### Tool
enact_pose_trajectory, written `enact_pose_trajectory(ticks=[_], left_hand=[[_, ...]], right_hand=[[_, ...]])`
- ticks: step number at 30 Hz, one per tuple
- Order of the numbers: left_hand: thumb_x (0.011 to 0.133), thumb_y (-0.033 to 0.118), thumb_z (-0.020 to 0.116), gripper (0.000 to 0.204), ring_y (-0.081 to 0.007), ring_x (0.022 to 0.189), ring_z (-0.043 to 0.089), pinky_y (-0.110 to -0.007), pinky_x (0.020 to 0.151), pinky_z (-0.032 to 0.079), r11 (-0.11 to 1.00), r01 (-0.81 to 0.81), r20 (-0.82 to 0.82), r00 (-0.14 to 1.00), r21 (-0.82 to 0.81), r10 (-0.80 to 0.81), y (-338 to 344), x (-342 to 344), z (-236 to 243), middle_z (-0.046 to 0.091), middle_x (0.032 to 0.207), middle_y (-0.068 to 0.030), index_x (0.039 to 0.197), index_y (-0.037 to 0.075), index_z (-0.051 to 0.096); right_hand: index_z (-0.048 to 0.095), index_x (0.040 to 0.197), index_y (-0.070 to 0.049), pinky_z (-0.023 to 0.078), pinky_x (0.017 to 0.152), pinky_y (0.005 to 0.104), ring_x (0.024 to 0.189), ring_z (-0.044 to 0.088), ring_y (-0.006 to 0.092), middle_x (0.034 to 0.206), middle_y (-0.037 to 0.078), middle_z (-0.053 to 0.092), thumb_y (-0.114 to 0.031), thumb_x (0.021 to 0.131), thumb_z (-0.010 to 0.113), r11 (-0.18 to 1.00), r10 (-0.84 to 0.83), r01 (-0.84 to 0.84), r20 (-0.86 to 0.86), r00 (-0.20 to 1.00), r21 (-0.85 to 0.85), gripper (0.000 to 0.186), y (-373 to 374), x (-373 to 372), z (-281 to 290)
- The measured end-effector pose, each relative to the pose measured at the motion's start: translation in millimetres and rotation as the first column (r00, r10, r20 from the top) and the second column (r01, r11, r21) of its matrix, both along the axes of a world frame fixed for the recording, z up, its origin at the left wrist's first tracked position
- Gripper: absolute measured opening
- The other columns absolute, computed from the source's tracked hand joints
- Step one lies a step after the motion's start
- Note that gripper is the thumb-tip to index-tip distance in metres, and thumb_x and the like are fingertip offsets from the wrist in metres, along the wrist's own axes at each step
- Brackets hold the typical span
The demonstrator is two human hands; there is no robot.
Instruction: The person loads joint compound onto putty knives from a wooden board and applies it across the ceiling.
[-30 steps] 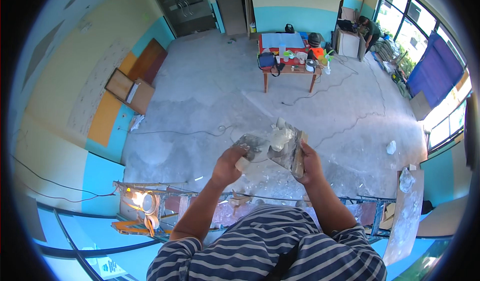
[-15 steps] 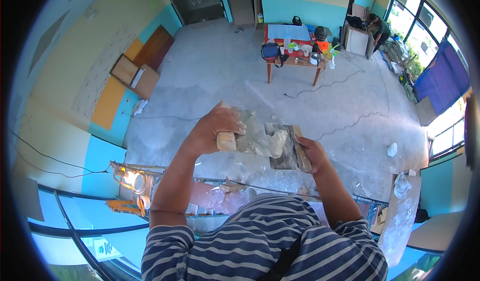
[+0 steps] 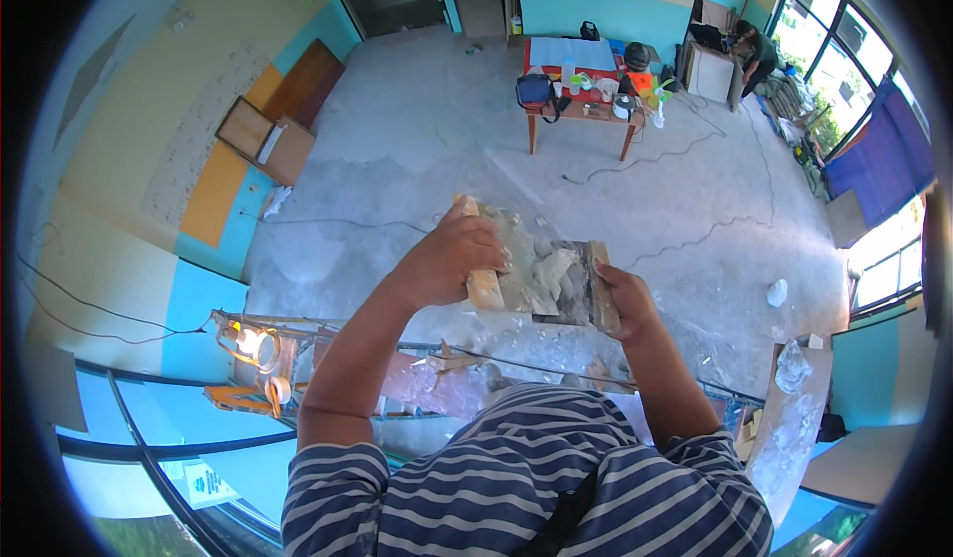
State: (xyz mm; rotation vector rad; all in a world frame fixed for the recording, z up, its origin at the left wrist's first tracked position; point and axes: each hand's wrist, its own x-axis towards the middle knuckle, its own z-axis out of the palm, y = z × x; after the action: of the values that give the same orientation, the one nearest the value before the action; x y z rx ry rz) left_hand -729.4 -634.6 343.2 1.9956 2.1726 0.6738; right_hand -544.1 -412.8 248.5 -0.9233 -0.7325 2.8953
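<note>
In front of my chest I hold two wide putty knives. My left hand (image 3: pixel 452 261) is closed round the pale wooden grip of the left putty knife (image 3: pixel 485 290), whose blade is smeared with whitish putty. The right putty knife (image 3: pixel 603 294) has a wooden grip along one edge and a dark flat blade; my right hand (image 3: pixel 627 304) grips it, thumb on top. Between the grips a lumpy heap of off-white putty (image 3: pixel 552 271) lies on the blades. The left blade overlaps the right one, and the putty hides where they meet.
Below me runs a scaffold rail (image 3: pixel 496 358) with a lit work lamp (image 3: pixel 260 347) at its left. A cluttered table (image 3: pixel 586 110) stands farther off, with cables (image 3: pixel 685 239) across the floor. A co-worker (image 3: pixel 759 56) bends by the windows. A splattered board (image 3: pixel 794 428) leans at right.
My left hand has moved right, bringing its putty knife closer to the right one and turning its grip more upright. The right hand has stayed nearly in place, and less dark blade shows.
</note>
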Motion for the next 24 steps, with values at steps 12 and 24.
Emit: enact_pose_trajectory(ticks=[12, 24], left_hand=[[0.080, 0.003, 0.060, 0.029, -0.0325, 0.100, 0.062, -0.045, 0.087, 0.051, 0.761, -0.620, 0.974, 0.027, 0.192, -0.224, -56.8, 17.8, -188.3, 0.065, 0.108, -0.0139, 0.109, 0.002, 0.061], [0.077, 0.009, 0.067, 0.036, -0.0308, 0.097, 0.062, -0.043, 0.085, 0.051, -0.093, -0.797, 0.674, 0.560, 0.596, -0.481, -217.2, -31.6, 40.3, 0.064, 0.106, -0.0142, 0.111, 0.005, 0.057]], right_hand=[[0.053, 0.121, -0.005, 0.055, 0.080, 0.0356, 0.095, 0.066, 0.0253, 0.110, 0.011, 0.064, -0.025, 0.097, 0.045, 0.988, -0.157, 0.152, -0.288, 0.945, -0.040, 0.032, 17.9, -48.9, 19.5], [0.051, 0.128, -0.013, 0.057, 0.073, 0.0321, 0.101, 0.064, 0.0229, 0.122, 0.006, 0.060, -0.033, 0.094, 0.044, 1.000, -0.022, 0.014, -0.344, 0.939, -0.023, 0.040, -3.7, -79.6, -42.4]])
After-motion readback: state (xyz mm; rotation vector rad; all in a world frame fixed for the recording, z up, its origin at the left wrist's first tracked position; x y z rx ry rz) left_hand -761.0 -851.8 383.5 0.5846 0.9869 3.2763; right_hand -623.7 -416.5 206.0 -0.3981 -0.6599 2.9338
